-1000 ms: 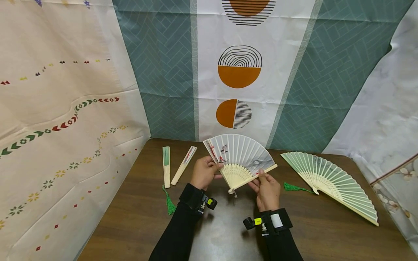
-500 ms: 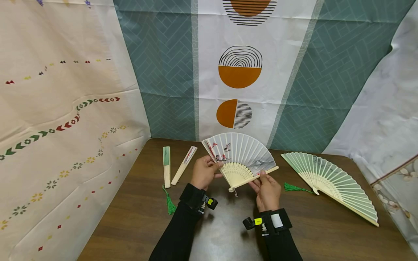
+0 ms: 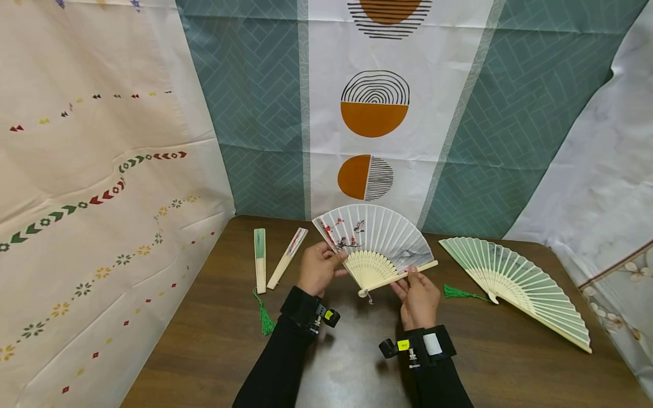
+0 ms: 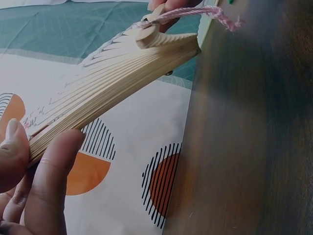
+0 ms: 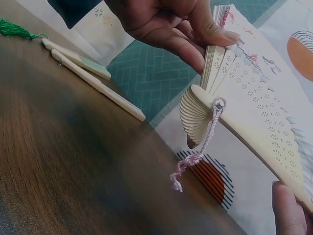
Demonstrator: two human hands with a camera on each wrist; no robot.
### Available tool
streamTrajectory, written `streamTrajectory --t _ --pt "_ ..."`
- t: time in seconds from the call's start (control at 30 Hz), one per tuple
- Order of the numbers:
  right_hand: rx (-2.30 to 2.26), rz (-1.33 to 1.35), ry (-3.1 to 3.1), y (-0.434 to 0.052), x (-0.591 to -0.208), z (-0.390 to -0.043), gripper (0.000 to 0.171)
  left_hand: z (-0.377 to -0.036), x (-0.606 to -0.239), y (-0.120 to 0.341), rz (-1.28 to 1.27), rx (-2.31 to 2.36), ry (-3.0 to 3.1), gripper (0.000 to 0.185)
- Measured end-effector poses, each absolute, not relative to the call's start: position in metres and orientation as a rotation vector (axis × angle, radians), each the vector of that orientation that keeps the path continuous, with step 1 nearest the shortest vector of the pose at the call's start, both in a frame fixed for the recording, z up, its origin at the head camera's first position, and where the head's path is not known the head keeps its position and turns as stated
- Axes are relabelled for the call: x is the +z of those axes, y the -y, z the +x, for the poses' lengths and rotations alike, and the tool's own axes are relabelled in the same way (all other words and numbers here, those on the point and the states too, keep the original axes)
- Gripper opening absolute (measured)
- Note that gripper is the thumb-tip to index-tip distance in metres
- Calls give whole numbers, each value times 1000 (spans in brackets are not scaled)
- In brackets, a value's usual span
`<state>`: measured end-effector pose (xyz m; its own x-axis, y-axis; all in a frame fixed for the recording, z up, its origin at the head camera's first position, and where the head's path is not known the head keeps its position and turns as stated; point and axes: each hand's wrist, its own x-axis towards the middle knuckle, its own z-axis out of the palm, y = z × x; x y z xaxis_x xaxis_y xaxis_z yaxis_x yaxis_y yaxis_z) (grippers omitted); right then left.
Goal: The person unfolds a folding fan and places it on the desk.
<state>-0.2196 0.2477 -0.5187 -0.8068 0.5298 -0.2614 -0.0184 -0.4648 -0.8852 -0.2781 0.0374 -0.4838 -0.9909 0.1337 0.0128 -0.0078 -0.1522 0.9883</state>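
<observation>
A white folding fan (image 3: 384,237), printed with red blossoms and birds, is spread wide above the table. My left hand (image 3: 317,268) pinches its left edge between thumb and fingers, where several ribs still lie stacked together in the left wrist view. On the other side, my right hand (image 3: 421,300) pinches the right guard stick (image 3: 407,274) between thumb and fingers. A short pink cord (image 5: 213,122) hangs from the pivot end, which points toward me. The right wrist view shows the pierced ribs fanned out, with only a little of the right hand visible.
Left on the brown table (image 3: 204,340) lie two folded fans, one green (image 3: 260,260) with a green tassel (image 3: 266,320), one white (image 3: 288,258). An opened green fan (image 3: 515,283) with its tassel (image 3: 459,292) lies to the right. Patterned cloth (image 3: 255,113) hangs behind.
The white fan has spread a little wider, with more of the blossom and bird print showing at its left. My right hand has shifted slightly rightward; the left hand stays nearly in place.
</observation>
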Motion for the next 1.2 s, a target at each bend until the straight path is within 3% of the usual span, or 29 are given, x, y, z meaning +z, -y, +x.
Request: streamTrajectory --t 0.8,1.2 --pt "2304 -741 1357 -247 -520 -220 34 -279 -483 -38 105 2360 -1971 17" --pt "2313 -739 1242 -249 -521 -223 24 -278 -482 -40 94 2400 -1925 16"
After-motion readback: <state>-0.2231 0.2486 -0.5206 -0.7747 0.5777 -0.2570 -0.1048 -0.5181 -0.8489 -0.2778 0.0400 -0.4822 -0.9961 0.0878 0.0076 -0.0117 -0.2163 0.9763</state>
